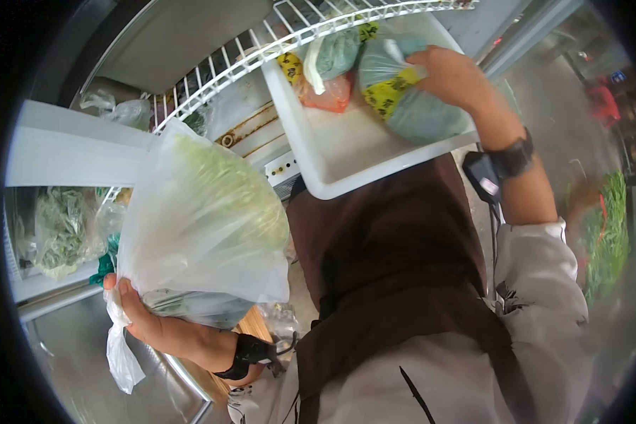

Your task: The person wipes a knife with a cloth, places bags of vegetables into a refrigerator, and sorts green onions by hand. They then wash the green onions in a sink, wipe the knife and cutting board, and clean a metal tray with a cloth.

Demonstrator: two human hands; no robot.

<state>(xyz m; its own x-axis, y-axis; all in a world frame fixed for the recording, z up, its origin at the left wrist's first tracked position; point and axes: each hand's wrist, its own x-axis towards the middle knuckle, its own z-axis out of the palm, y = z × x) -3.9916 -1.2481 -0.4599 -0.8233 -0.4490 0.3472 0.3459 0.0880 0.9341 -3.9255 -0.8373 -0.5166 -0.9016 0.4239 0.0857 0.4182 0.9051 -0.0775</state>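
My left hand [140, 319] is closed round the twisted neck of a whitish plastic bag [198, 212]. Pale green leafy vegetables show through the bag's thin film. A second, greener bundle [201, 305] hangs under it, partly covered by the bag and my wrist. At the upper right, my right hand [451, 76] grips the side of a green plastic bag [420, 113] with a yellow patterned band. That bag sits inside a white plastic bin [325, 159]; its contents cannot be made out. Beside it in the bin lie a smaller green bag [336, 53] and an orange bag [325, 93].
A white wire shelf [240, 65] crosses above the bin. Bagged leafy greens [65, 226] stand in the fridge compartment on the left. A steel door or panel [99, 367] is at the lower left. Long green vegetables [606, 237] lie at the far right.
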